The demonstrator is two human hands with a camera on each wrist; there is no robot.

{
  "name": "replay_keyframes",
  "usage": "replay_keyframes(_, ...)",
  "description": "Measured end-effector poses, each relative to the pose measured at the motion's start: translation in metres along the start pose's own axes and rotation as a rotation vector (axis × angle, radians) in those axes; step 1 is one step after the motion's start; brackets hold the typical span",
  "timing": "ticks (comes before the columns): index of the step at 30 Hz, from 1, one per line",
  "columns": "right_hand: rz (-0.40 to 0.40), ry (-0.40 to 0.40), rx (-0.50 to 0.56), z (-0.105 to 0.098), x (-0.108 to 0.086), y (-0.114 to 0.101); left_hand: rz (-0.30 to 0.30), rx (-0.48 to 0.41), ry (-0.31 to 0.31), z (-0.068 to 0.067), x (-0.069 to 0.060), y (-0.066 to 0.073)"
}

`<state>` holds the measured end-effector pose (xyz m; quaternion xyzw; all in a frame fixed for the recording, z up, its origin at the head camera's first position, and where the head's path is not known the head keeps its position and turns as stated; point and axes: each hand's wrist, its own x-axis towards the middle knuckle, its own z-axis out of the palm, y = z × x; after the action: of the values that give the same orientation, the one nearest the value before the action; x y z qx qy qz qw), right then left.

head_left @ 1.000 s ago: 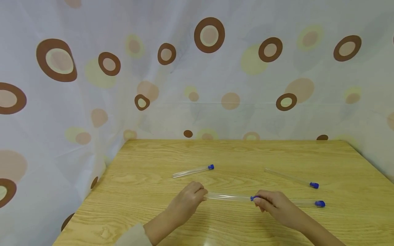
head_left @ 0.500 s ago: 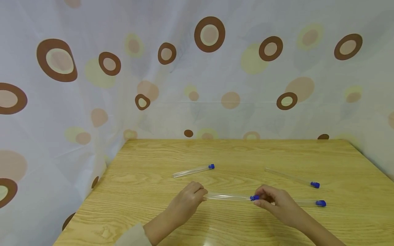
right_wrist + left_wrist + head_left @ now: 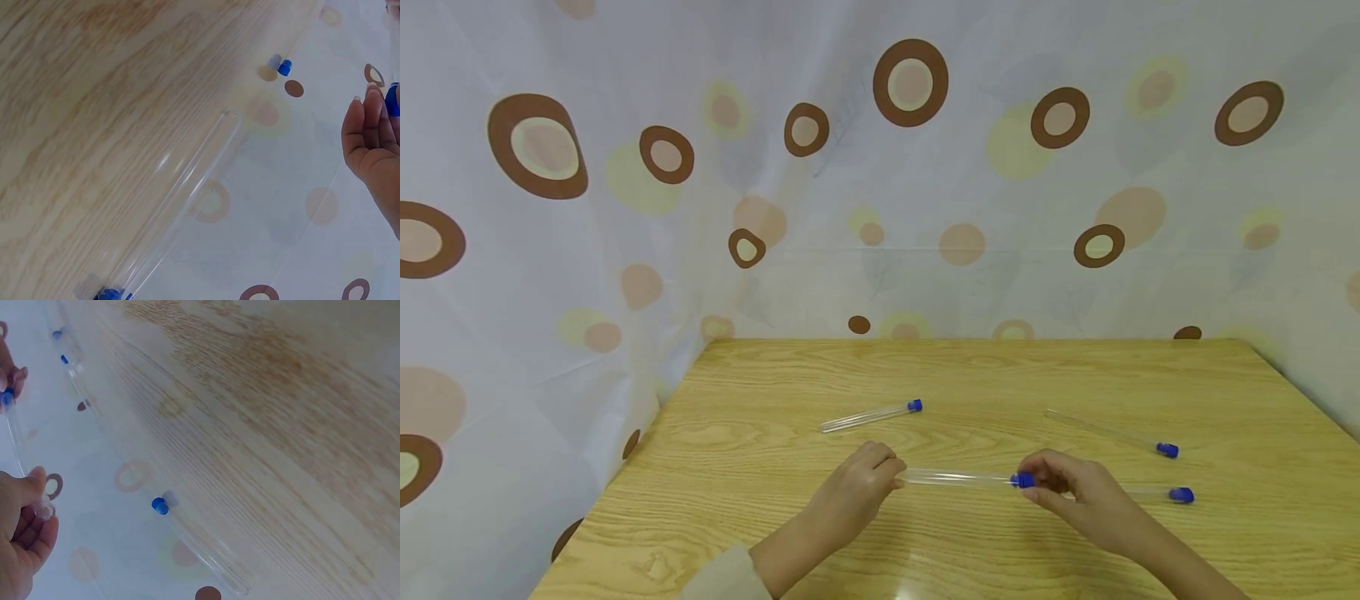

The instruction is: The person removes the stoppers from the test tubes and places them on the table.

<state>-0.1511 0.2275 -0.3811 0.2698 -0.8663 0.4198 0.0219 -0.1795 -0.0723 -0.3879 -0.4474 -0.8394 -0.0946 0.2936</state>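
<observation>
My left hand (image 3: 853,492) pinches the rounded end of a clear test tube (image 3: 958,478), held level above the wooden table. The left wrist view shows thumb and fingertips gripping that end of the tube (image 3: 17,437). At the tube's other end sits a blue stopper (image 3: 1021,480). Thumb and bent fingers of my right hand (image 3: 1086,504) pinch this stopper at its outer edge. Only part of the right hand (image 3: 378,147) and stopper (image 3: 392,100) shows in the right wrist view, at the right border.
Three more capped test tubes lie on the table (image 3: 760,517): one (image 3: 865,418) behind my left hand, a thin-looking one (image 3: 1101,431) at the back right, and another (image 3: 1150,493) partly hidden behind my right hand. A patterned cloth (image 3: 955,192) hangs around the table.
My right fingers have shifted and spread slightly around the stopper, so more of its blue shows than before. The left hand and the tubes lying on the table have stayed put.
</observation>
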Motion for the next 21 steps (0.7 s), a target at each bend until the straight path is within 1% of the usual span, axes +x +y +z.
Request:
replay_keyframes(3, 0.0, 0.012, -0.019, 0.0009, 0.0002, -0.0004, 0.004, 0.006, 0.002, 0.0001, -0.0004, -0.0006)
replay_keyframes(9, -0.053, 0.06, -0.082, 0.0039, 0.001, -0.0015, 0.015, 0.023, 0.003, -0.0007, -0.0003, -0.0026)
replay_keyframes(15, -0.041, 0.045, -0.109, 0.0055, 0.0023, -0.0016, 0.023, 0.03, -0.014, -0.0016, -0.0001, -0.0042)
replay_keyframes(21, -0.047, 0.033, -0.176, 0.0094, 0.0046, -0.0009, 0.022, 0.039, -0.023, -0.0027, -0.002, -0.0046)
